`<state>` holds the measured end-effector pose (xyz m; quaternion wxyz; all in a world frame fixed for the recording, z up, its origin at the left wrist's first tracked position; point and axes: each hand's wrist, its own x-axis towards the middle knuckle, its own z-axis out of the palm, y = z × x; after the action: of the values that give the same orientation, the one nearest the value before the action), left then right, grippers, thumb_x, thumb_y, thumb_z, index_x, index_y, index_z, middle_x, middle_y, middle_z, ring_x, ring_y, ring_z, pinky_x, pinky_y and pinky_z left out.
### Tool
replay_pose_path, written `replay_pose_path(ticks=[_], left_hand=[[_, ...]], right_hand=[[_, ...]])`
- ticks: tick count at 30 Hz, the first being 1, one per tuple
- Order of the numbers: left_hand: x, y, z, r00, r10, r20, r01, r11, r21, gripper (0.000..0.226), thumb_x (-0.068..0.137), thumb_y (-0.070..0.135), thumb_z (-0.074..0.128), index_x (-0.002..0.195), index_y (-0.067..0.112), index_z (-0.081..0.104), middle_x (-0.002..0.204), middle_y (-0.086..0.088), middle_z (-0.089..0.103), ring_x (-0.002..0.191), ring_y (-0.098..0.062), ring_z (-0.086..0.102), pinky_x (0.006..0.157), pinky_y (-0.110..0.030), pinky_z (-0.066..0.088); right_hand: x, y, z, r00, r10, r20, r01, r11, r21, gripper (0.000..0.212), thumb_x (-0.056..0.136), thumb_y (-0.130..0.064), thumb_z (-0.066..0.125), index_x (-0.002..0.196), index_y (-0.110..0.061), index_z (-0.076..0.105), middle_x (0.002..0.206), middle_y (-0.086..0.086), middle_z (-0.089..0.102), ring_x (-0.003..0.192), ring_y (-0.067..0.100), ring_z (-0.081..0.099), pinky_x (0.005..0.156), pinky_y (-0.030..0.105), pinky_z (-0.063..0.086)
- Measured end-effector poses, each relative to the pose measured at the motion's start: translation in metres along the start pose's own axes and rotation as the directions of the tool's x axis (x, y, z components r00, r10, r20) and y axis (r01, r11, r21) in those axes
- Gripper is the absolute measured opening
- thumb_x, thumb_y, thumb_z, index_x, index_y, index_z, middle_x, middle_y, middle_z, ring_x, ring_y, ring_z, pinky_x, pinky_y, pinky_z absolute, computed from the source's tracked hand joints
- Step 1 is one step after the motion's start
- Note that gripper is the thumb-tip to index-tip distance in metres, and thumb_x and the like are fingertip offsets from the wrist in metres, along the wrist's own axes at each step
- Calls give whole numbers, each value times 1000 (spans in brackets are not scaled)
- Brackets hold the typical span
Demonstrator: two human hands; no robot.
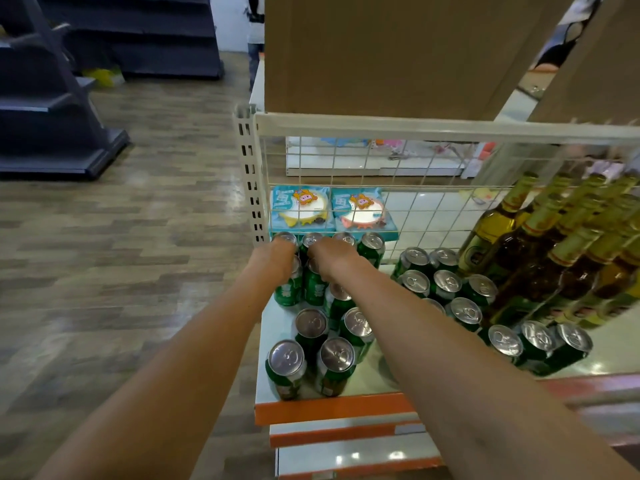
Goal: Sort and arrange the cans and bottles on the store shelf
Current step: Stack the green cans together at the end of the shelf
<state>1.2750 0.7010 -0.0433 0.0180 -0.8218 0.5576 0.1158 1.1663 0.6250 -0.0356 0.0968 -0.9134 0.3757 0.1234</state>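
1. Reaching in the head view to the back row of the cans (313, 327) on the shelf (329, 408), the left hand (275, 259) and right hand (334, 254) cover the can tops. Their fingers are hidden, so I cannot tell the grip.
2. These cans stand staggered, while the bottles (554, 258) look grouped. Sorting seems partway done.
3. The white can lettering is blurred and unreadable.

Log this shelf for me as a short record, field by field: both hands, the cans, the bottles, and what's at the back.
left hand: on the back-left green cans, fingers hidden
right hand: beside it on the same cans, fingers hidden
left can group: upright, loosely spaced, at the left end of the shelf
right can group: upright, packed in rows
bottles: amber, gold foil necks, right of the cans
back: white wire mesh, blue packs behind it
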Motion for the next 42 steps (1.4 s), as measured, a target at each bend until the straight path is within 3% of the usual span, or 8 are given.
replay_pose_path(ticks=[7,12,18,21,24,27,35,42], left_hand=[[1,2,-6,999,30,25,-32,996,86,24,90,11,61,114,8,59,117,-13,59,105,-33,62,84,-39,54],[-3,-2,1,997,46,59,-51,996,74,38,82,13,73,116,9,57,118,-12,56,106,-33,61,87,-41,55],[-8,18,3,950,204,-237,-234,966,-106,32,92,31,62,120,17,65,116,-9,60,108,-29,56,87,-38,50],[-16,46,-2,943,330,-37,-331,925,-185,44,86,36,71,127,24,63,121,-4,62,109,-24,59,89,-38,52],[-19,67,2,904,395,163,-408,912,50,62,82,38,76,138,25,52,126,-4,53,115,-25,53,85,-34,47],[-17,76,4,883,443,152,-467,861,201,60,84,32,73,138,23,49,127,-6,47,115,-28,52,80,-36,44],[2,85,2,862,438,255,-482,864,146,72,83,32,77,146,28,43,131,-4,47,119,-27,51,90,-36,44],[31,92,-21,865,469,177,-477,879,1,66,78,27,81,139,27,53,124,-3,52,114,-24,53,91,-35,46]], right_hand=[[-2,5,-3,1000,-28,-6,28,999,-19,26,96,-14,53,120,-7,58,121,14,58,106,34,61,72,34,40],[-7,18,0,997,-54,52,52,998,41,56,85,-18,71,137,-14,50,129,12,58,110,31,60,87,38,52],[-26,56,-26,998,-63,-21,66,986,154,51,91,-27,68,139,-17,52,135,9,58,116,27,57,89,33,47],[-38,84,-29,998,-47,50,42,994,102,43,89,-24,70,130,-16,60,128,8,61,109,26,58,91,35,49],[-51,105,-22,996,-43,72,35,994,102,39,91,-24,68,129,-16,62,126,4,61,107,23,59,85,29,47],[-58,117,-11,994,-32,105,21,994,109,40,90,-25,68,128,-17,61,125,4,62,105,22,59,82,30,48],[-69,129,-3,982,-70,175,52,993,103,61,81,-33,74,137,-21,54,130,2,61,112,24,59,92,38,50],[-74,126,5,988,-62,139,57,998,40,57,74,-31,81,126,-18,59,109,2,63,92,22,59,67,29,42]])
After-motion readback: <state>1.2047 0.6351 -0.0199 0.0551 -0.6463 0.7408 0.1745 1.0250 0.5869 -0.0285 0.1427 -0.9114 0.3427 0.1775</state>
